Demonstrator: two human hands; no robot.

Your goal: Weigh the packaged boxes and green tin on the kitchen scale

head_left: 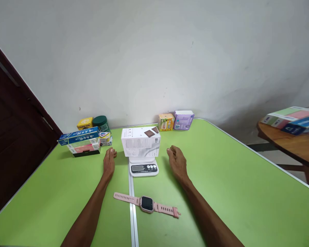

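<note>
A white printed box (141, 142) stands on the platform of a white kitchen scale (144, 168), its small display facing me. To the left of the box, apart from it, my left hand (109, 162) is held with loosely bent fingers and nothing in it. On the other side my right hand (178, 162) stays clear of the box, its fingers half curled and open, holding nothing visible. A smartwatch (147, 203) with a pink strap lies flat on the table in front of the scale, between my forearms.
Stacked blue and white-pink boxes (81, 139) lie left on the green table (221, 178), beside a yellow box (84, 123), a dark green-lidded jar (101, 122) and small cartons (105, 138). Orange (166, 122) and purple packs (183, 120) stand by the wall. A wooden table (278, 139) holds more boxes.
</note>
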